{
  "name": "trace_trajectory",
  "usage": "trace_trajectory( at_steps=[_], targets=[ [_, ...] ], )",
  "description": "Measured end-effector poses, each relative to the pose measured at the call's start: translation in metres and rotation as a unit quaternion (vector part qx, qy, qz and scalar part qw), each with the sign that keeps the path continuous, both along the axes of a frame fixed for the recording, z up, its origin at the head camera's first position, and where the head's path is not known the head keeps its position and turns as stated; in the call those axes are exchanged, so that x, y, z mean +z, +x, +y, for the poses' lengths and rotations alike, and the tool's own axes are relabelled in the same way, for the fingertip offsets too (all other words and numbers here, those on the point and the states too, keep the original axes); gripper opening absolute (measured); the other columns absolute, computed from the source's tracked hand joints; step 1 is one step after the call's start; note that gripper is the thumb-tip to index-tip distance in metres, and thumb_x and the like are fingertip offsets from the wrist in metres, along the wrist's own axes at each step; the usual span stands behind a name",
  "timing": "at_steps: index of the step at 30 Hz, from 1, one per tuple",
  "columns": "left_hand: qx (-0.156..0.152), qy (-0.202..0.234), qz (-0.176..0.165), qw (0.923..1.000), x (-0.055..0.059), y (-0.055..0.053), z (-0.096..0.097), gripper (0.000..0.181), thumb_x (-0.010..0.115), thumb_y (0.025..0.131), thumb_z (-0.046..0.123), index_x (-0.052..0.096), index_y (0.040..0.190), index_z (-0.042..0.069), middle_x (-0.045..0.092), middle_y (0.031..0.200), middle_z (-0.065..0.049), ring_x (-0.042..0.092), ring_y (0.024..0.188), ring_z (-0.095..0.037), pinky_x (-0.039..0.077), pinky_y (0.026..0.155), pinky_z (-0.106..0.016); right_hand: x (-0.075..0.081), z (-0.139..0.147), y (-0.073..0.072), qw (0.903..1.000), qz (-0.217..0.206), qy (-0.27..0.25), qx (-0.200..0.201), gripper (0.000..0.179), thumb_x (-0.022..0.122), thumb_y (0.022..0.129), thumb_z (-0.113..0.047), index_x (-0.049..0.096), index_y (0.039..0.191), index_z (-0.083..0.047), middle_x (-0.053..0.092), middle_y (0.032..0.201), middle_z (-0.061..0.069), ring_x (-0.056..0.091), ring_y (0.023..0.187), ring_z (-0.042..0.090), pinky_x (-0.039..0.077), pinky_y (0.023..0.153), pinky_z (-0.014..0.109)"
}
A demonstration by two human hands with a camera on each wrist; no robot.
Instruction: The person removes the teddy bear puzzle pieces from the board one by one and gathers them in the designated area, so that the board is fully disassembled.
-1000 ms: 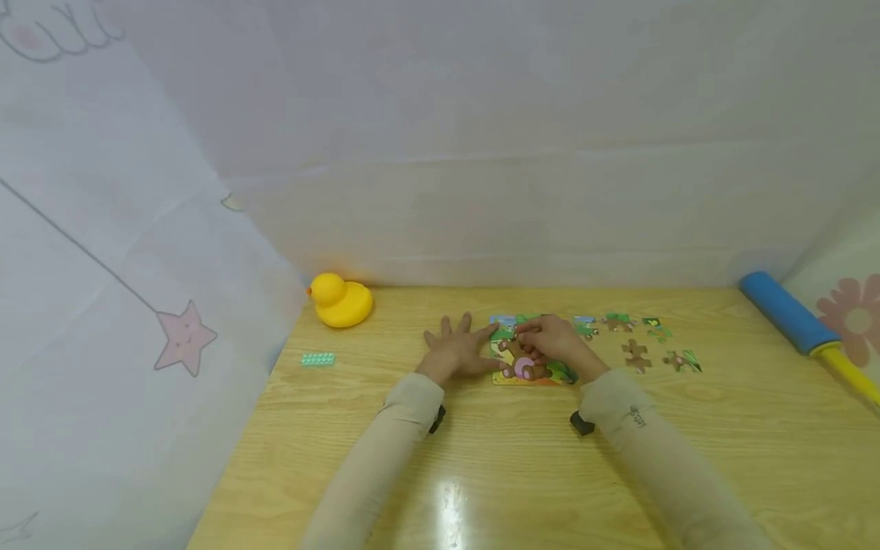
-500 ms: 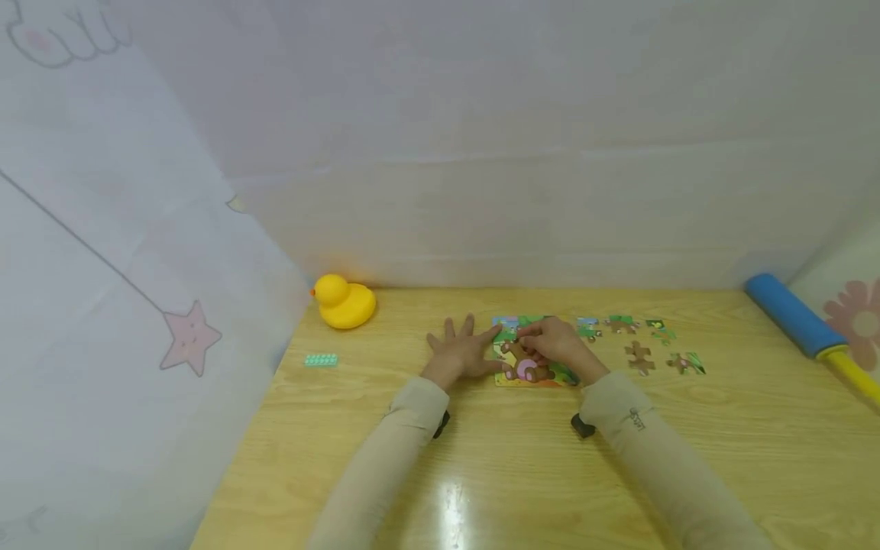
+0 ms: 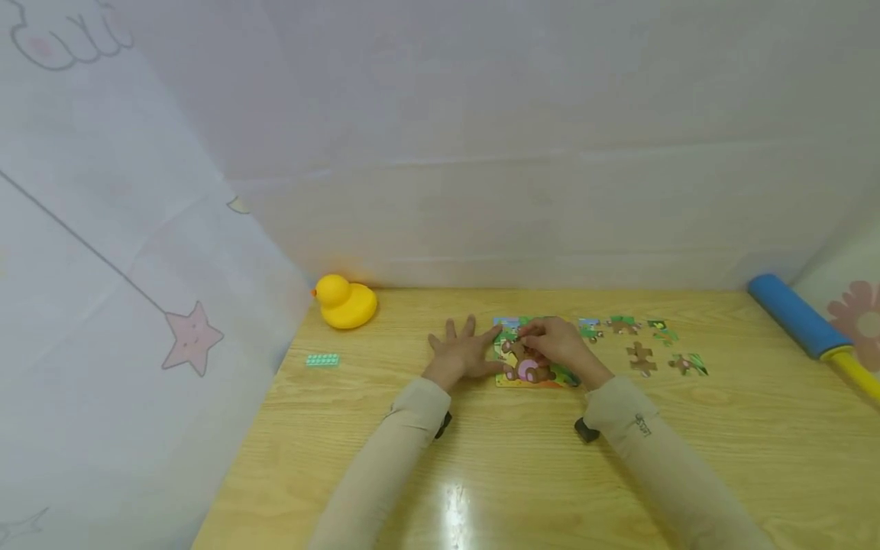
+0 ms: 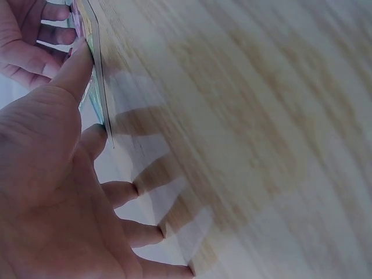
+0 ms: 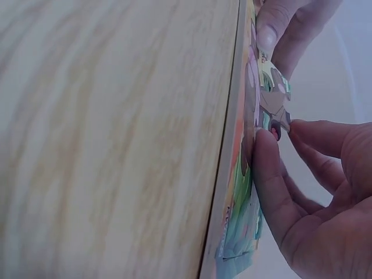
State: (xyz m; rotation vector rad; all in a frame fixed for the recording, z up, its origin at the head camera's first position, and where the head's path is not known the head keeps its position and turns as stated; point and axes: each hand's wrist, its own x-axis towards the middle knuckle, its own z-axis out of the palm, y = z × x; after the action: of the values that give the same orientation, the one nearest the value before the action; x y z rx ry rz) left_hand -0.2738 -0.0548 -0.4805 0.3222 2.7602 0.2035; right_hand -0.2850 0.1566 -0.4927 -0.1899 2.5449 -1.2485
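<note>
A jigsaw puzzle (image 3: 528, 372) with a brown bear picture lies on the wooden table, part of its surface hidden under the right hand. My left hand (image 3: 459, 357) is spread at its left side, thumb and index fingertip touching that edge; the other fingertips rest on the table in the left wrist view. Over the puzzle's upper part, my right hand (image 3: 562, 345) pinches a puzzle piece. The right wrist view shows this piece (image 5: 280, 113) tilted up from the picture, between thumb and index finger, with a bit of its pale back visible.
Several loose puzzle pieces (image 3: 642, 357) lie right of the puzzle. A yellow rubber duck (image 3: 349, 305) and a small mint-green block (image 3: 322, 360) are at the left. At the far right lies a blue tube with a yellow handle (image 3: 800, 317). A pale cloth (image 3: 481, 214) hangs behind.
The head view has shifted slightly, so everything appears a little further right. Both hands stay at the puzzle, with the right one still pinching its piece.
</note>
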Motion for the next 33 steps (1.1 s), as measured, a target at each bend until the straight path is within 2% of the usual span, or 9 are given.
trace_trajectory(
  at_steps=[4,11,15,17,22,28,33],
  targets=[
    [0.003,-0.008,0.002,1.0,0.001,0.0,0.002,0.09,0.057,0.083,0.081,0.021,0.159,0.049,0.009,0.173,-0.008,0.006,0.156,-0.049,0.015,0.114,-0.08,0.0,0.0,0.001,0.9998,-0.006,-0.014,-0.009,0.025,0.062,0.102,-0.02,0.07,0.122,-0.008,0.075,0.113,0.016,0.073,0.078,0.016,0.062,0.064,0.029],
    [0.007,-0.006,-0.004,1.0,0.004,0.001,0.002,0.09,0.056,0.083,0.08,0.019,0.159,0.049,0.007,0.173,-0.008,0.004,0.156,-0.049,0.013,0.114,-0.08,-0.003,-0.002,-0.001,0.9998,0.002,-0.018,-0.009,0.022,0.06,0.101,-0.013,0.069,0.121,-0.007,0.076,0.108,0.015,0.072,0.073,0.015,0.061,0.062,0.029],
    [0.005,-0.003,-0.001,1.0,0.004,0.002,0.002,0.09,0.057,0.083,0.08,0.019,0.159,0.049,0.007,0.173,-0.008,0.003,0.156,-0.049,0.012,0.114,-0.08,-0.006,0.001,-0.003,0.9986,-0.011,-0.05,-0.013,0.026,0.058,0.101,-0.012,0.067,0.125,-0.006,0.075,0.11,0.018,0.072,0.075,0.016,0.062,0.065,0.031],
    [0.004,-0.001,0.001,1.0,0.003,0.002,0.002,0.09,0.057,0.083,0.08,0.02,0.159,0.05,0.007,0.173,-0.008,0.003,0.156,-0.05,0.012,0.114,-0.08,-0.007,0.005,-0.004,0.9955,-0.03,-0.088,-0.021,0.029,0.057,0.102,-0.011,0.065,0.128,-0.003,0.072,0.115,0.022,0.072,0.078,0.017,0.063,0.068,0.032],
    [0.003,-0.005,0.005,1.0,0.001,0.0,0.002,0.09,0.057,0.082,0.082,0.02,0.158,0.051,0.008,0.173,-0.008,0.004,0.156,-0.049,0.013,0.114,-0.08,-0.005,0.019,-0.004,0.9805,-0.079,-0.175,-0.041,0.037,0.055,0.104,-0.01,0.056,0.138,0.002,0.066,0.123,0.025,0.074,0.087,0.018,0.063,0.079,0.032],
    [0.0,-0.005,0.004,1.0,0.001,0.0,0.001,0.092,0.057,0.082,0.082,0.018,0.159,0.05,0.007,0.173,-0.007,0.004,0.156,-0.05,0.013,0.114,-0.081,-0.003,0.041,-0.003,0.9733,-0.092,-0.208,-0.029,0.042,0.05,0.106,-0.012,0.049,0.146,0.002,0.06,0.129,0.021,0.072,0.096,0.015,0.061,0.088,0.032],
    [0.0,-0.001,0.006,1.0,-0.002,0.001,0.0,0.092,0.057,0.08,0.083,0.02,0.158,0.051,0.008,0.173,-0.008,0.004,0.156,-0.05,0.011,0.114,-0.081,-0.003,0.059,0.0,0.9691,-0.088,-0.229,-0.025,0.044,0.047,0.107,-0.007,0.044,0.148,0.006,0.058,0.132,0.024,0.073,0.097,0.012,0.06,0.091,0.03]
  ],
)
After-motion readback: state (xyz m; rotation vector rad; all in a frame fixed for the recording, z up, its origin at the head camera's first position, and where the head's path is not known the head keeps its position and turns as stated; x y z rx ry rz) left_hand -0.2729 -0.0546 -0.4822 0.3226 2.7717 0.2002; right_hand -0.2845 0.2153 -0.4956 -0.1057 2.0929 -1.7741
